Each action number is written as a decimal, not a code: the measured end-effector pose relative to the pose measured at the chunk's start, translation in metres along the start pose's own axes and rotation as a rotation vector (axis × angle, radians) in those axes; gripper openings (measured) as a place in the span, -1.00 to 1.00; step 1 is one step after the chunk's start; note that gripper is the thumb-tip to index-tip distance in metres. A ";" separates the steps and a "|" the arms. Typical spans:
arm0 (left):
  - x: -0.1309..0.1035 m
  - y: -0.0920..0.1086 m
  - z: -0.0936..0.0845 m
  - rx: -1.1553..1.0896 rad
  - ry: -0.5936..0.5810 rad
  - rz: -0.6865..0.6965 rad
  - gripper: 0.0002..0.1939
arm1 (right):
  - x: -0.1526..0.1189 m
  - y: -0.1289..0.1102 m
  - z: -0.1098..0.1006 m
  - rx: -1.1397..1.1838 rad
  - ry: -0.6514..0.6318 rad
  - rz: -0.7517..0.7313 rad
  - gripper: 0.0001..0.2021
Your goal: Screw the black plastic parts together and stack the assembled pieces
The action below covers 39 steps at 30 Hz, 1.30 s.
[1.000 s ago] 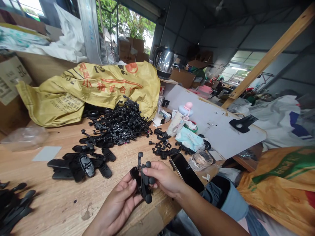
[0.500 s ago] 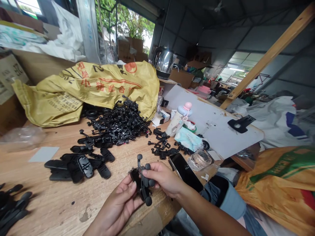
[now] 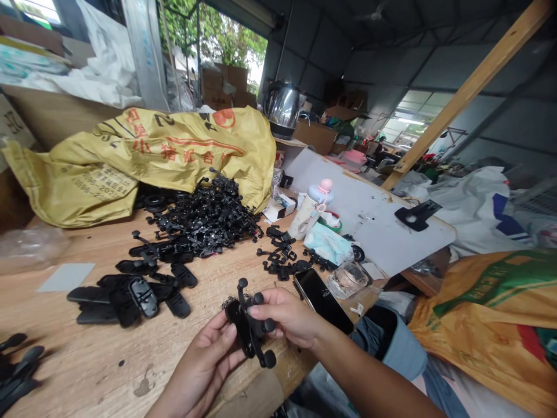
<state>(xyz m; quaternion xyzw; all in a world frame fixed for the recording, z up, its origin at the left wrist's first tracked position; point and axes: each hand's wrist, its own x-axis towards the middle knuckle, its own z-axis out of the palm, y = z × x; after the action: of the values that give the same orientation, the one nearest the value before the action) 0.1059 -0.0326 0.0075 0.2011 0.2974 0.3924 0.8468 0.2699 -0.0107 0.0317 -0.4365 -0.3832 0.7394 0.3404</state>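
Observation:
Near the table's front edge, my left hand (image 3: 216,348) grips a flat black oval plastic plate (image 3: 237,326) between thumb and fingers. My right hand (image 3: 287,316) pinches a black bracket with round knobs on its arms (image 3: 257,313), held right against the plate. Whether the two parts are joined, I cannot tell. Left of my hands lies a loose group of black oval plates (image 3: 143,297). Behind them rises a large heap of small black knobbed parts (image 3: 209,217). A smaller cluster of black parts (image 3: 282,255) sits beyond my right hand.
A smartphone (image 3: 324,301) and a roll of clear tape (image 3: 347,280) lie to the right. Behind them are a blue-white packet (image 3: 328,244) and a bottle with a pink lid (image 3: 310,209). A yellow sack (image 3: 195,136) lies at the back. More black parts (image 3: 20,368) are at the left.
The whole view has shifted slightly, moving the surroundings left. The bracket is turned a little in my right hand, and more of the plate's face shows. Both hands keep their holds.

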 end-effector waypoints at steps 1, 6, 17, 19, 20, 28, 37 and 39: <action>0.000 0.000 0.000 -0.004 -0.004 0.000 -0.68 | -0.001 0.000 0.001 -0.008 0.004 -0.002 -0.71; 0.001 0.000 0.001 -0.062 0.040 0.006 -0.78 | -0.005 -0.002 0.002 -0.007 0.038 -0.054 -0.72; -0.006 0.009 0.005 -0.173 0.245 -0.009 -0.79 | -0.012 -0.007 -0.007 -0.089 -0.010 0.052 -0.73; -0.007 0.009 0.003 -0.147 0.242 0.008 -0.80 | -0.012 -0.005 -0.007 -0.047 -0.034 0.062 -0.72; -0.008 0.008 0.002 -0.130 0.228 0.016 -0.80 | -0.012 -0.004 -0.007 -0.014 -0.047 0.064 -0.71; -0.012 -0.005 0.004 -0.141 0.014 -0.007 -0.73 | -0.014 0.001 0.001 0.115 -0.084 0.045 -0.69; -0.015 -0.007 0.003 -0.135 -0.054 -0.045 -0.67 | -0.012 0.005 0.002 0.064 -0.088 0.040 -0.70; -0.014 -0.007 0.003 -0.138 -0.063 -0.046 -0.65 | -0.012 0.006 0.002 0.050 -0.086 0.052 -0.70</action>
<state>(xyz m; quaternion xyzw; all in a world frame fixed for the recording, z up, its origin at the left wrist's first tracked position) 0.1040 -0.0481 0.0109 0.1478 0.2473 0.3858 0.8765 0.2720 -0.0243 0.0324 -0.4053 -0.3674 0.7755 0.3153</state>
